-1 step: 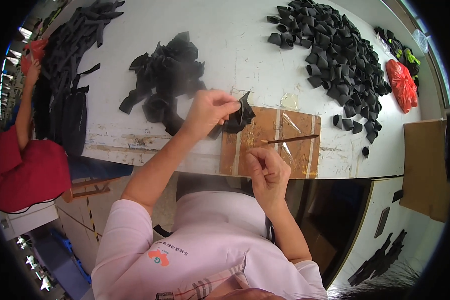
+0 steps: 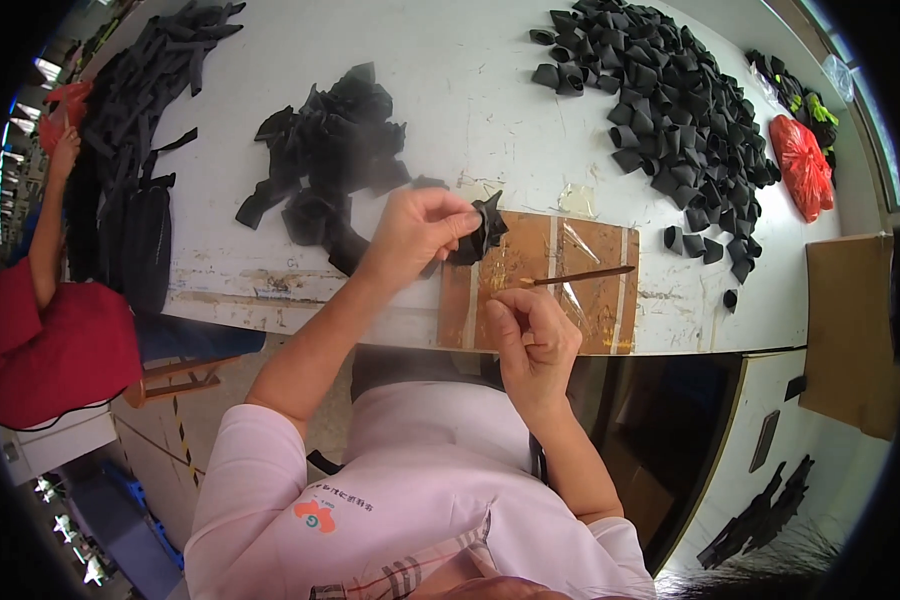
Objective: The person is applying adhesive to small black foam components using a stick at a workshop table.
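My left hand (image 2: 420, 235) pinches a small black fabric piece (image 2: 487, 232) between thumb and fingertips, over the left far part of a brown board (image 2: 595, 335). Closed just below it, at the board's near edge, is my right hand (image 2: 538, 340). Its thumb and curled fingers meet, and whatever may be between them cannot be made out. A thin dark-handled brush (image 2: 590, 275) with a pale tip lies across the board, just beyond the right knuckles. Left of my left hand, a heap of loose black fabric pieces (image 2: 335, 130) rests on the white table (image 2: 470, 110).
Many folded black pieces (image 2: 685, 120) spread over the far right. Beside them sit a red plastic bag (image 2: 800, 170) and a cardboard box (image 2: 850, 340). Black strips (image 2: 155, 80) are piled at the far left, near a person in a red top (image 2: 65, 350).
My right hand has shifted slightly away from me, toward the brush. The black fabric piece in my left hand has tilted a little, its upper point now lower.
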### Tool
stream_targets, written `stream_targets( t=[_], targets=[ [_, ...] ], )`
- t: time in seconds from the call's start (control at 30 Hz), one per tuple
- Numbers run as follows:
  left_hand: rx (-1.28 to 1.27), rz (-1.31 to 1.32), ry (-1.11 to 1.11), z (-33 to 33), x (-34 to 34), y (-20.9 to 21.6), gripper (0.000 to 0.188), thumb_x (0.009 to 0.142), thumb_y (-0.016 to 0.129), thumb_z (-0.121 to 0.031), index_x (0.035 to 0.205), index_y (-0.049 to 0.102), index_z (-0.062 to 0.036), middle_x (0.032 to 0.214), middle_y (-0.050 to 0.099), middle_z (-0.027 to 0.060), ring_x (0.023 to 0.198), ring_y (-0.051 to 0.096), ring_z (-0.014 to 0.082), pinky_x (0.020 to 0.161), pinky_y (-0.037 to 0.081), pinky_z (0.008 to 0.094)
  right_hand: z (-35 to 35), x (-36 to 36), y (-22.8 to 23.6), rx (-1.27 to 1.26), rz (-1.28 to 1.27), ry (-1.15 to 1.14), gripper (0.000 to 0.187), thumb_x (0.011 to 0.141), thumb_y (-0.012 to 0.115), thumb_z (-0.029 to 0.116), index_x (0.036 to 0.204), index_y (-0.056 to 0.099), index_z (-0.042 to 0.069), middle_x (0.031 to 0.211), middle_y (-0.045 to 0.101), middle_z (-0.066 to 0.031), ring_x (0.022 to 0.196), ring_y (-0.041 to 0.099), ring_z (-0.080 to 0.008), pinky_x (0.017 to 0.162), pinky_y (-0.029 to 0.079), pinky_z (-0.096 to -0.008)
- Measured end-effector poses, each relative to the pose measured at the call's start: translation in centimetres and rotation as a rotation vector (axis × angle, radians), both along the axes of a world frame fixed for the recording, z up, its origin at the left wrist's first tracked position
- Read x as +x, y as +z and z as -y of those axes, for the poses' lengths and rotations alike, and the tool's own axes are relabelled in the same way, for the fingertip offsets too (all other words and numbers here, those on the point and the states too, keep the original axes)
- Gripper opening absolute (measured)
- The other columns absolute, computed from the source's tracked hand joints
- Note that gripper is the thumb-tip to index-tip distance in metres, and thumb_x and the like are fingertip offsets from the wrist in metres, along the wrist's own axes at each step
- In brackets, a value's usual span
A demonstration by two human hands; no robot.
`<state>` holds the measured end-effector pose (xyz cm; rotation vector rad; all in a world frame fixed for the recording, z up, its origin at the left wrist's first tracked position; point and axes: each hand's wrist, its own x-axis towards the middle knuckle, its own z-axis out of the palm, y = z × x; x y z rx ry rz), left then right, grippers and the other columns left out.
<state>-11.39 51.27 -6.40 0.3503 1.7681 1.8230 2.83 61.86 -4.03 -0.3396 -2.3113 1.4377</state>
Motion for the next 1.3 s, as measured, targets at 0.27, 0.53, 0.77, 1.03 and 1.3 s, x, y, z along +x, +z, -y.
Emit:
stream_targets(
  t=[0.27, 0.53, 0.77, 1.03, 1.3],
  targets=[
    [-0.081, -0.564, 0.088, -0.6, 7.8, 1.3, 0.004, 0.080, 0.056, 0.000, 0.082, 0.054, 0.0005, 0.066, 0.055, 0.0018, 0.051, 0.050, 0.0033, 0.045, 0.041, 0.0158, -0.4, -0.3, 0.0, 0.078, -0.178, -0.130, 0.017, 0.071, 0.064, 0.002, 0.087, 0.058, 0.000, 0.074, 0.053, -0.0081, 0.058, 0.053, -0.0174, 0.050, 0.043, -0.0272],
    [0.283, 0.405, 0.212, -1.8, 7.7, 2.9, 0.018, 0.073, 0.057, 0.006, 0.090, 0.053, 0.0012, 0.066, 0.055, 0.0019, 0.040, 0.035, -0.0001, 0.034, 0.027, 0.0147, -1.8, 0.6, -1.2, 0.446, -0.091, -0.227, 0.017, 0.067, 0.061, -0.001, 0.084, 0.057, 0.001, 0.073, 0.050, -0.0090, 0.059, 0.050, -0.0200, 0.047, 0.041, -0.0305],
    [-0.066, -0.487, 0.236, -2.8, 9.4, 2.9, 0.008, 0.073, 0.052, 0.004, 0.079, 0.056, 0.0000, 0.074, 0.060, 0.0060, 0.063, 0.055, 0.0086, 0.057, 0.045, 0.0216, -3.2, 1.9, 0.2, -1.497, -0.023, 0.093, 0.006, 0.076, 0.060, 0.006, 0.078, 0.058, 0.001, 0.064, 0.044, 0.0020, 0.051, 0.034, -0.0049, 0.043, 0.024, -0.0176],
    [0.928, 0.981, -0.223, -3.9, 6.1, 6.8, 0.013, 0.081, 0.046, 0.003, 0.094, 0.048, 0.0031, 0.079, 0.059, 0.0152, 0.031, 0.035, 0.0022, 0.028, 0.025, 0.0164, -5.8, 0.3, 6.8, -0.871, 0.036, 0.153, 0.025, 0.087, 0.051, 0.026, 0.071, 0.051, 0.007, 0.062, 0.041, 0.0072, 0.053, 0.031, -0.0008, 0.045, 0.024, -0.0168],
    [0.640, 0.704, -0.181, -4.6, 5.6, 5.3, 0.013, 0.083, 0.054, -0.007, 0.095, 0.050, -0.0042, 0.078, 0.055, 0.0020, 0.049, 0.040, 0.0006, 0.039, 0.027, 0.0138, -8.4, -1.8, 2.3, -1.016, 0.121, 0.260, 0.025, 0.085, 0.055, 0.029, 0.070, 0.054, 0.009, 0.058, 0.042, 0.0082, 0.049, 0.030, -0.0001, 0.042, 0.024, -0.0159]
  ],
)
